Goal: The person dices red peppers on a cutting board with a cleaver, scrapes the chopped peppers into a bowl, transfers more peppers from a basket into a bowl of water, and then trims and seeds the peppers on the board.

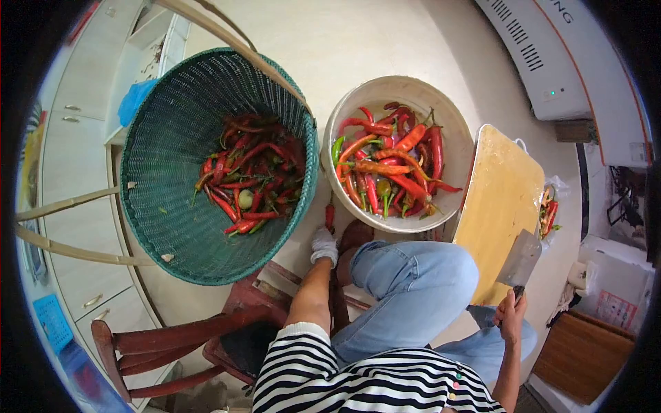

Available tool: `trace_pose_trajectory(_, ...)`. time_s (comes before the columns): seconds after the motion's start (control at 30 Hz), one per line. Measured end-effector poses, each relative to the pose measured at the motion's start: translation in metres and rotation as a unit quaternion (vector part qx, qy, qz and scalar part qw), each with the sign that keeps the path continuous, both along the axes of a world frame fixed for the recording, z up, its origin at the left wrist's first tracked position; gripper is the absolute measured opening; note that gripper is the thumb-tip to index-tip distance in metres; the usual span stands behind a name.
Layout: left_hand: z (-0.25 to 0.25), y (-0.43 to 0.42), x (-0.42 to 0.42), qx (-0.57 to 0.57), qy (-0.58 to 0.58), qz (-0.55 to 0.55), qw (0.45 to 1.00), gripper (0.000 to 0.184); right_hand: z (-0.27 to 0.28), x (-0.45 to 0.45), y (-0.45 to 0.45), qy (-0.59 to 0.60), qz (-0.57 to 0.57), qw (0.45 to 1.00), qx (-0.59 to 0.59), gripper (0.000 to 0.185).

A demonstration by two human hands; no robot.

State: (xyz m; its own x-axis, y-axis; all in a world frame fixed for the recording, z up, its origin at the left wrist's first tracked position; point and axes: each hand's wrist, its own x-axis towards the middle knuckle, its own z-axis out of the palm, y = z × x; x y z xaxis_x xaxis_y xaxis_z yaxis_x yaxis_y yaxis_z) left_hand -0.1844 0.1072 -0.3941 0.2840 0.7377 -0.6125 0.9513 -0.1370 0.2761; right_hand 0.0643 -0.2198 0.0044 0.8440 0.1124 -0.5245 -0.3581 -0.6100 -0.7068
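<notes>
Peppers (412, 138) in green basket (162, 165) and whitish bucket (406, 88)

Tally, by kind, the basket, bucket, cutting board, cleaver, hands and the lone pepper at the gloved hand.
Green basket: 1
White bucket: 1
Cutting board: 1
Cleaver: 1
Hands: 2, gloved left hand and right hand
Lone pepper: 1
Total: 7
</notes>
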Motion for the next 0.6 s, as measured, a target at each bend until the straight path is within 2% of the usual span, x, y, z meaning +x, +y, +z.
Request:
trace_pose_trajectory(0.1,0.057,0.013,0.003,0.018,-0.014,-0.005,1.000,0.035,0.002,-0.001,0.003,-0.013,0.004,1.000,-0.001,0.018)
trace_pose_trajectory(0.17,0.073,0.030,-0.005,-0.072,0.026,-0.019,0.997,0.032,0.001,-0.003,0.003,-0.013,0.012,1.000,0.001,0.018)
trace_pose_trajectory(0.33,0.175,0.046,-0.017,-0.089,0.040,-0.040,0.994,0.030,0.002,-0.003,-0.002,-0.004,0.018,0.999,0.040,0.021)
trace_pose_trajectory(0.4,0.206,0.044,-0.033,-0.066,-0.070,-0.055,0.994,0.028,0.003,-0.002,-0.003,-0.003,0.023,0.998,0.052,0.021)
trace_pose_trajectory(0.43,0.232,0.045,-0.038,-0.058,-0.071,-0.052,0.994,0.028,0.003,-0.002,-0.004,0.007,0.016,0.998,0.057,0.021)
trace_pose_trajectory(0.53,0.314,0.045,-0.048,-0.154,-0.202,-0.048,0.966,0.022,0.005,-0.002,-0.004,0.011,0.014,0.997,0.072,0.020)
trace_pose_trajectory(0.57,0.347,0.044,-0.046,-0.147,-0.204,-0.047,0.967,0.022,0.005,-0.003,-0.005,0.006,0.016,0.997,0.073,0.018)
trace_pose_trajectory(0.6,0.384,0.044,-0.043,-0.206,-0.249,-0.036,0.946,0.020,0.002,-0.002,-0.009,0.005,0.019,0.997,0.080,0.018)
